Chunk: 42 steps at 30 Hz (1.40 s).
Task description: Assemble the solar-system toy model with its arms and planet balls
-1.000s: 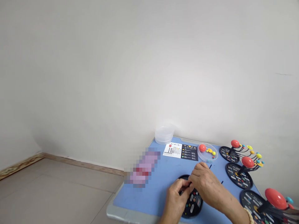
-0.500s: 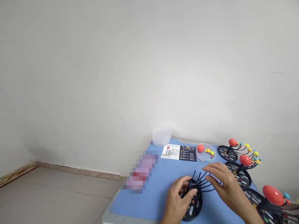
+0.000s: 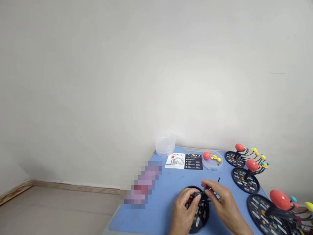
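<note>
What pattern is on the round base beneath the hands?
The base is black with multicoloured spots and pale patches; see the head view.

The left hand (image 3: 184,209) hides part of a black disc base (image 3: 202,218). The right edge cuts off the nearest solar-system model (image 3: 279,199). Pixelation obscures a pinkish item (image 3: 144,182).

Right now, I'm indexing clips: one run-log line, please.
left hand: pinching black post | right hand: at black rods | below: black base | beyond: leaflet, dish

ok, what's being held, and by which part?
Left hand pinches the black post, apparently near its top. Right hand pinches a thin black rod, seemingly close to the post; exact spot hidden.
</note>
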Tool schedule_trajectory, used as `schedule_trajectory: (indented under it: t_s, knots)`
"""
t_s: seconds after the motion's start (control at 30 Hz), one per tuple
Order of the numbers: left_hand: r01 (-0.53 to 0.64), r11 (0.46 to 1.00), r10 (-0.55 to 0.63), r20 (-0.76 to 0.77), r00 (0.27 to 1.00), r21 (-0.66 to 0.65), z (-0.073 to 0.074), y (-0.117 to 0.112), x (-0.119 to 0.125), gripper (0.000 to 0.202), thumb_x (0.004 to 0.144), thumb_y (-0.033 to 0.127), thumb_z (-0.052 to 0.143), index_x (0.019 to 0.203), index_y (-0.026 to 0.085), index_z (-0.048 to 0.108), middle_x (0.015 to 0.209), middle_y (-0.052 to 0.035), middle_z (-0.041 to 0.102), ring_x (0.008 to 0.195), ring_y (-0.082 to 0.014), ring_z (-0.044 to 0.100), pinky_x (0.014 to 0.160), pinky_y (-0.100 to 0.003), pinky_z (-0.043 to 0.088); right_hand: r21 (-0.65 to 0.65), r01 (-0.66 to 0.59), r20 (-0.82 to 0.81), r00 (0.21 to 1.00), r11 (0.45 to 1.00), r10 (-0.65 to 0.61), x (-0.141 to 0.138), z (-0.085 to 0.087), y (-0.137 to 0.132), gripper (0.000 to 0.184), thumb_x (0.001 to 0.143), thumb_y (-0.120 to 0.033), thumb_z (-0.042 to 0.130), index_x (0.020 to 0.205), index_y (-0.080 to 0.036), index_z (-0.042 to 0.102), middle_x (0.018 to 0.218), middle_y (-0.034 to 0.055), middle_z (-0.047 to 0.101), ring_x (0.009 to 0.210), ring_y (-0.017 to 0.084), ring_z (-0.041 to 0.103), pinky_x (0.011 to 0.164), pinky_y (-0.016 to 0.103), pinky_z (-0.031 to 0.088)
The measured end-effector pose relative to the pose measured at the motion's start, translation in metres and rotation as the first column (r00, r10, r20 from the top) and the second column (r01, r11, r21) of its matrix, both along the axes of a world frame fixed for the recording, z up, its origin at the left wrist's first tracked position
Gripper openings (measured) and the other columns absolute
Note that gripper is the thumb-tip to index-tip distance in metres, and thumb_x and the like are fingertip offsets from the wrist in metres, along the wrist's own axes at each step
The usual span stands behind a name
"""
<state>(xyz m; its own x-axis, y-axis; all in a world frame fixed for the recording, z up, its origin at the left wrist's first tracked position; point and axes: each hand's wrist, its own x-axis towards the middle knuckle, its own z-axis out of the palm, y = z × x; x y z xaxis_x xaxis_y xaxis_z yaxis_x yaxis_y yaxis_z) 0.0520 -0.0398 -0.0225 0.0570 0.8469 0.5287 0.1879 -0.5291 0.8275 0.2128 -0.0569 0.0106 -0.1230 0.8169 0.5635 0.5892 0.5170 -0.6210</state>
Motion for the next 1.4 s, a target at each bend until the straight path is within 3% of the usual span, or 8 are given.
schedule_trajectory:
  t_s: [0.17,0.4,0.57,0.73,0.87,1.1,1.23,1.4]
  knots:
    - [-0.073,0.996,0.076,-0.072,0.995,0.044,-0.004,-0.001,0.001,0.014,0.086,0.026,0.056,0.083,0.02,0.069,0.077,-0.0031,0.071,0.07,-0.0179,0.068,0.062,-0.024,0.055,0.069,0.088,-0.044,0.995,0.994,-0.085,-0.008,-0.008,0.0,0.02,0.093,-0.025,0.05,0.099,-0.022,0.069,0.098,0.0072,0.073,0.089,0.02,0.07,0.077,0.028,0.057]
    - [-0.175,0.978,0.197,-0.225,0.954,0.112,-0.002,-0.004,0.006,0.02,0.092,0.027,0.047,0.08,0.021,0.061,0.074,-0.0041,0.07,0.07,-0.0194,0.068,0.063,-0.026,0.053,0.256,0.147,-0.042,0.989,0.956,-0.141,-0.011,-0.021,-0.008,0.023,0.09,-0.015,0.053,0.107,-0.022,0.068,0.106,0.0074,0.073,0.1,0.02,0.069,0.085,0.027,0.057]
    - [-0.17,0.985,0.172,-0.229,0.958,0.028,0.0,-0.003,0.008,0.022,0.092,0.032,0.045,0.082,0.022,0.06,0.076,-0.0049,0.071,0.07,-0.0206,0.068,0.062,-0.027,0.053,0.277,0.118,0.002,0.992,0.954,-0.123,-0.011,-0.028,-0.015,0.028,0.087,-0.011,0.056,0.11,-0.021,0.067,0.114,0.0091,0.07,0.103,0.02,0.068,0.086,0.025,0.057]
    - [-0.079,0.983,0.054,-0.153,0.987,-0.164,0.0,-0.002,0.006,0.026,0.092,0.041,0.046,0.088,0.021,0.061,0.077,-0.0045,0.071,0.063,-0.0188,0.067,0.06,-0.027,0.054,0.284,0.298,-0.198,0.948,0.912,-0.248,-0.008,-0.039,-0.032,0.025,0.086,-0.015,0.059,0.106,-0.025,0.07,0.111,0.0066,0.072,0.101,0.021,0.069,0.088,0.027,0.055]
    - [0.034,0.963,-0.053,-0.067,0.996,-0.268,-0.007,0.002,-0.001,0.03,0.086,0.046,0.054,0.097,0.019,0.064,0.084,-0.0063,0.073,0.069,-0.02,0.069,0.065,-0.028,0.056,0.167,0.454,-0.303,0.869,0.875,-0.393,0.015,-0.05,-0.041,0.022,0.086,-0.023,0.06,0.106,-0.024,0.07,0.114,0.0095,0.069,0.097,0.023,0.069,0.075,0.026,0.058]
    - [0.137,0.944,-0.163,-0.064,0.984,-0.301,-0.012,0.01,-0.014,0.027,0.082,0.04,0.058,0.091,0.018,0.071,0.08,-0.0055,0.074,0.071,-0.0201,0.068,0.063,-0.024,0.055,-0.156,0.413,-0.41,0.799,0.897,-0.44,0.038,-0.066,-0.026,0.035,0.078,-0.036,0.068,0.108,-0.019,0.067,0.11,0.0118,0.067,0.088,0.022,0.068,0.07,0.029,0.059]
    - [0.143,0.951,-0.173,-0.09,0.981,-0.275,-0.007,0.019,-0.015,0.024,0.081,0.035,0.059,0.087,0.017,0.073,0.077,-0.0057,0.073,0.07,-0.02,0.067,0.061,-0.024,0.054,-0.329,0.228,-0.542,0.749,0.916,-0.381,0.029,-0.065,-0.008,0.05,0.076,-0.04,0.068,0.121,-0.019,0.061,0.115,0.0114,0.068,0.1,0.025,0.066,0.081,0.032,0.057]
    - [0.128,0.961,-0.154,-0.09,0.984,-0.245,-0.002,0.032,-0.02,0.021,0.081,0.032,0.059,0.084,0.017,0.073,0.074,-0.005,0.072,0.067,-0.0192,0.065,0.057,-0.023,0.052,-0.397,0.081,-0.597,0.734,0.914,-0.325,0.026,-0.057,0.009,0.044,0.07,-0.042,0.072,0.106,-0.017,0.07,0.096,0.0094,0.074,0.095,0.026,0.067,0.085,0.034,0.054]
